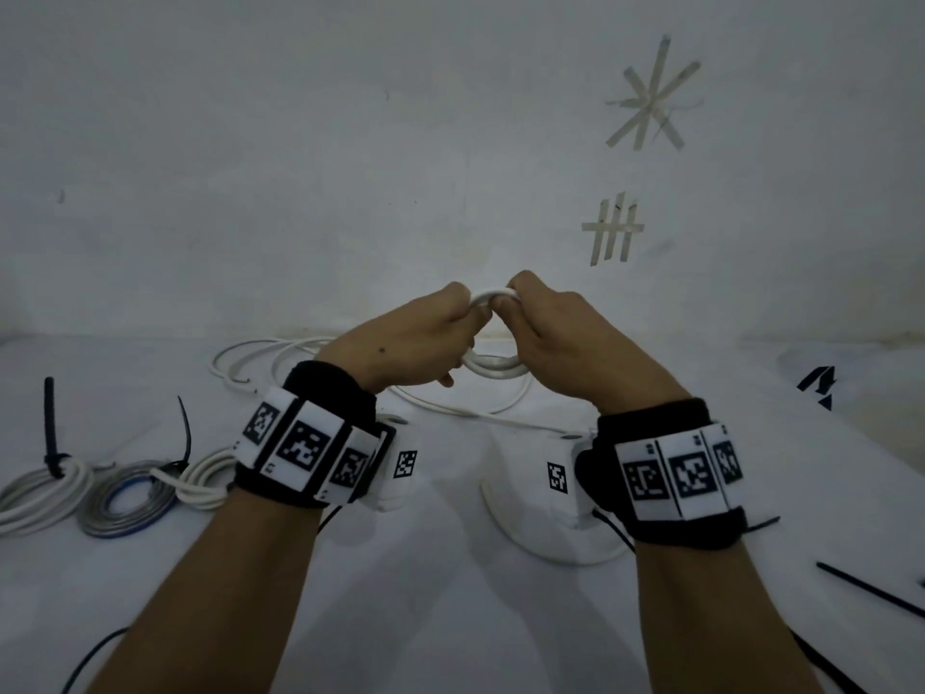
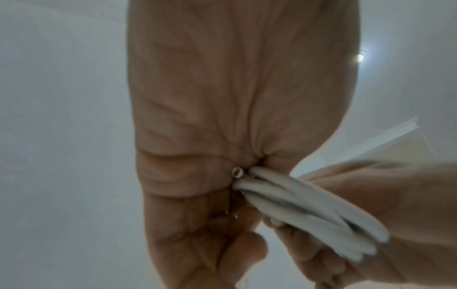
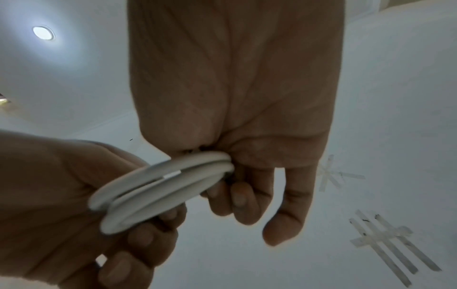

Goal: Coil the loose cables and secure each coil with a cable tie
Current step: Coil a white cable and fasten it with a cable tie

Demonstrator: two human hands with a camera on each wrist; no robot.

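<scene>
Both my hands are up in front of the wall, above the tabletop (image 1: pixel 450 618). Left hand (image 1: pixel 415 343) and right hand (image 1: pixel 565 338) each have fingers curled round the same white cable coil (image 1: pixel 493 365), one on each side. From the head view I only get the top arc between the knuckles and a lower arc under the palms; the rest of the coil is hidden by the hands.

Left wrist view: cut cable end (image 2: pixel 237 172) pokes out at the fold of my left palm, several turns run off toward the right hand (image 2: pixel 385 215). Turn count unclear, blurred.

Right wrist view: coil (image 3: pixel 160 187) spans between both fists, small pale mark on one turn, can't read it.

Loose tail of the same cable (image 1: pixel 450 408) trails down to the tabletop and loops away to the left behind my left wrist; where it ends is hidden.

Far left on the tabletop: white coil (image 1: pixel 40 493) with a dark cable tie (image 1: pixel 50 428) sticking up, grey-blue coil (image 1: pixel 127 503) beside it, third white coil (image 1: pixel 205 480) partly covered by my left wristband. A spare black cable tie (image 1: pixel 871 591) lies at right, cut off by the frame edge.

Tape marks (image 1: pixel 650 92) on the wall.
</scene>
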